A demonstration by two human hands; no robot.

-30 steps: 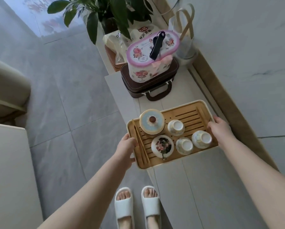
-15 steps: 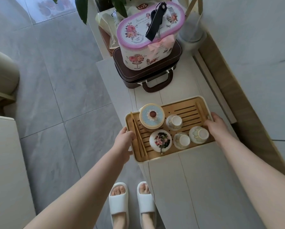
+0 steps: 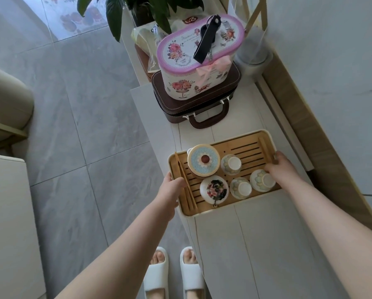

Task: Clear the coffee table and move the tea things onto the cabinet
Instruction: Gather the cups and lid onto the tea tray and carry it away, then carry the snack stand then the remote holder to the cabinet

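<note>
While both hands grip its short ends, the rectangular slatted bamboo tea tray with a cream rim (image 3: pixel 248 151) lies on the white cabinet top (image 3: pixel 256 244), its near left corner just past the cabinet's left edge. The left hand (image 3: pixel 173 186) curls round the left end, thumb over the rim; the right hand (image 3: pixel 281 169) clasps the right end, fingertips hooked on the far right rim. The tray's long axis runs left to right, tilted so that the right end lies farther away.

On the tray sit a round lidded pot with a pale blue patterned lid and brown knob (image 3: pixel 204 161) at far left, a white lid or bowl with dark floral painting (image 3: pixel 214 189) nearer, and three small white cups with green-yellow petal decoration (image 3: pixel 231 164), (image 3: pixel 241 187), (image 3: pixel 262 180). Thin bamboo tongs (image 3: pixel 186 183) lie along the left end.

Farther along the cabinet, an oval floral tin with a pink rim (image 3: pixel 193 61) stands on a dark brown case with a handle (image 3: pixel 202 108).
</note>
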